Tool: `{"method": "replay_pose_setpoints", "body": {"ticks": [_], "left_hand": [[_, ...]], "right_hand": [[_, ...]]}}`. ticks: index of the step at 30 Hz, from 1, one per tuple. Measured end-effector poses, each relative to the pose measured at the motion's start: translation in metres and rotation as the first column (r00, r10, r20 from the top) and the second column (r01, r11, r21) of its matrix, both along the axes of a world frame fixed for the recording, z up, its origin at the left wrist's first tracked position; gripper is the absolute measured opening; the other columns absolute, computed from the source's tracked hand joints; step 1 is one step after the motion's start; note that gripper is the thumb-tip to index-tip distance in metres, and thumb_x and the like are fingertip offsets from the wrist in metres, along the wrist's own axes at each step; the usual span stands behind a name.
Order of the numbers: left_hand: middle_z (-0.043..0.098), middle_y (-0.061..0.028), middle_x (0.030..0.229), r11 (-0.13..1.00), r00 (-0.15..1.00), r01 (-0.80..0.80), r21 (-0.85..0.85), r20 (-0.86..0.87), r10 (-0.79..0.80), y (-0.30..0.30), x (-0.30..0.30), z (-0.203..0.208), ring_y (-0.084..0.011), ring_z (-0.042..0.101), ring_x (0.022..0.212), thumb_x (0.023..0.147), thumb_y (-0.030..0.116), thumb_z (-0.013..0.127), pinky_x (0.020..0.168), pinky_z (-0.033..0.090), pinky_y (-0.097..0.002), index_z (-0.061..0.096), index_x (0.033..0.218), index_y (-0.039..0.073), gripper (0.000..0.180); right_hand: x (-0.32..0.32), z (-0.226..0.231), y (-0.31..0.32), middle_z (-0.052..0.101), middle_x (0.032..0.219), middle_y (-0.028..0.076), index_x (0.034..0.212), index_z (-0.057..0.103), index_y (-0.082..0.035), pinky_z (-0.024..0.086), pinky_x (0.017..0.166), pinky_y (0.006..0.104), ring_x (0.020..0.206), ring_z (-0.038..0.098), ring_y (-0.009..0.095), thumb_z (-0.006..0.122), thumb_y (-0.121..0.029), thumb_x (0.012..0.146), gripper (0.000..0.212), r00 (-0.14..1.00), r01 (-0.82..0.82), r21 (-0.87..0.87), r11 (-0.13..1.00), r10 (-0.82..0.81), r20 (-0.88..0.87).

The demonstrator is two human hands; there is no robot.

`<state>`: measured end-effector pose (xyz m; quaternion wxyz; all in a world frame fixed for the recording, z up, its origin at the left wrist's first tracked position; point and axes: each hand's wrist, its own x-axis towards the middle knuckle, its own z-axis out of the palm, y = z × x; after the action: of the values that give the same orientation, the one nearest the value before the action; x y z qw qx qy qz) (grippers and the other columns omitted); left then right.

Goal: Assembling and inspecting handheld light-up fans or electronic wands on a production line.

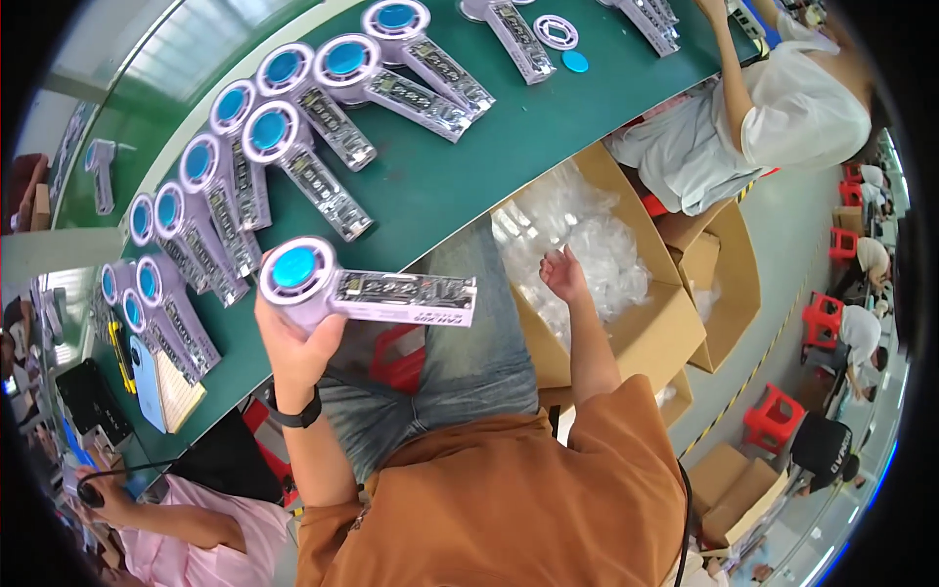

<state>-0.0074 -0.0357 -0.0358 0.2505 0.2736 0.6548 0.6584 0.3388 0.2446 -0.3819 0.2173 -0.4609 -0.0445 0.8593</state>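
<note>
My left hand (298, 342) is closed around the round head of a lavender handheld fan (406, 311), held over the near edge of the table. A blue disc covers the middle of its head. The handle points right, and a circuit board shows along its uncovered side. My right hand (562, 274) is above a cardboard box (636, 338) of crumpled clear plastic bags (597, 249). Its fingers are loosely bent and partly apart, with nothing visible in them. Several similar fans, such as this one (308, 166), lie in rows on the green table (411, 191).
A loose ring part (556, 32) and a blue disc (575, 62) lie at the far edge. On the left are a light-blue phone (147, 386), a notepad (181, 391) and a yellow cutter (121, 357). Co-workers sit on both sides; another box (729, 284) stands right.
</note>
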Motion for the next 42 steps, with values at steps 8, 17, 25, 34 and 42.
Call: {"method": "replay_pose_setpoints", "body": {"ticks": [8,17,25,34,42], "left_hand": [[0.059,-0.0146,0.102,0.995,0.999,0.022,0.093,0.027,-0.025,0.024,0.002,0.014,-0.0208,0.061,0.089,0.07,0.034,0.082,0.075,0.05,-0.0318,0.043,0.127,-0.005,0.079],[0.06,-0.0143,0.091,0.997,0.997,-0.072,0.015,-0.035,0.073,0.032,0.006,0.021,-0.0164,0.06,0.08,0.067,0.054,0.081,0.065,0.047,-0.0248,0.047,0.123,-0.006,0.089],[0.06,-0.0146,0.098,0.999,0.998,-0.033,-0.001,-0.048,0.033,0.025,0.003,0.017,-0.017,0.06,0.084,0.07,0.049,0.08,0.071,0.048,-0.0265,0.045,0.125,-0.006,0.086],[0.06,-0.0138,0.094,0.999,0.996,-0.038,-0.036,-0.079,0.035,0.03,0.002,0.018,-0.0149,0.058,0.079,0.066,0.054,0.08,0.063,0.044,-0.0234,0.048,0.123,-0.004,0.088],[0.057,-0.0116,0.095,0.997,0.998,-0.043,-0.064,0.05,0.046,0.021,0.002,0.015,-0.0127,0.053,0.081,0.058,0.05,0.089,0.064,0.039,-0.0198,0.043,0.124,-0.002,0.096]], "right_hand": [[0.018,-0.006,0.016,0.067,0.114,0.008,0.122,0.056,-0.005,0.051,0.073,0.0304,0.093,0.065,0.019,0.051,-0.042,0.098,0.044,0.918,-0.12,0.078,0.99,0.141,-0.371],[-0.003,0.014,0.01,0.062,0.127,0.011,0.128,0.055,-0.004,0.049,0.079,0.0321,0.106,0.062,0.02,0.045,-0.046,0.099,0.052,0.848,-0.257,0.141,0.956,0.293,-0.442],[-0.01,0.018,0.0,0.056,0.131,0.007,0.137,0.049,-0.011,0.043,0.096,0.032,0.115,0.054,0.016,0.048,-0.044,0.098,0.05,0.655,-0.75,0.148,0.645,0.755,0.033],[0.006,-0.089,0.013,0.071,0.09,0.01,0.099,0.067,-0.005,0.053,0.072,0.0349,0.08,0.068,0.025,0.057,-0.013,0.09,0.015,0.378,-0.849,0.407,0.336,-0.152,0.913],[-0.031,-0.167,0.018,0.063,0.105,0.025,0.103,0.065,-0.008,0.048,0.088,0.0442,0.1,0.06,0.039,0.056,-0.006,0.084,0.021,0.26,-0.906,0.243,0.347,0.003,0.966]]}}
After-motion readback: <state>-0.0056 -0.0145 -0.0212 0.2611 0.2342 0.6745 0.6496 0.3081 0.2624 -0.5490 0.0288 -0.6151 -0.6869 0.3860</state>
